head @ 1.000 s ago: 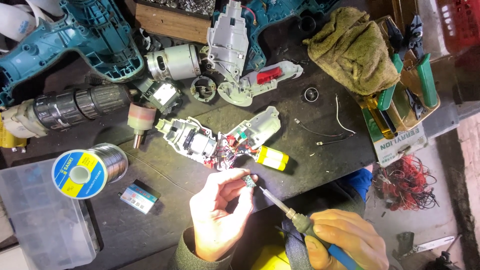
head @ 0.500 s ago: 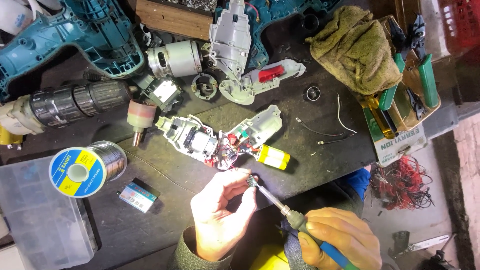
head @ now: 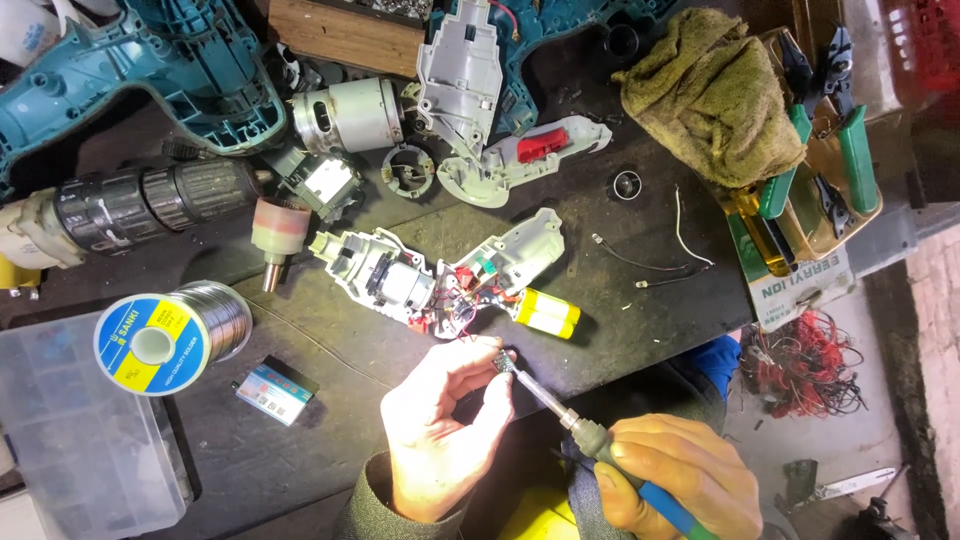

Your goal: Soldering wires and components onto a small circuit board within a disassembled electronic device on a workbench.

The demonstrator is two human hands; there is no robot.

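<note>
The soldering iron [head: 600, 440] is gripped in the right hand [head: 675, 475], its fingers wrapped tightly round the handle, the shaft angled up and leftward. Its tip is met at the left hand [head: 440, 425], whose fingers [head: 495, 390] are curled and pinched together around something too small to be made out. Just above, the opened grey tool [head: 440, 275] is laid on the dark counter [head: 620, 270].

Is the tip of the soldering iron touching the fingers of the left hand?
Touching. The head view shows the soldering iron tip meeting the left hand fingertips, with no gap visible; the right hand holds its handle.
</note>
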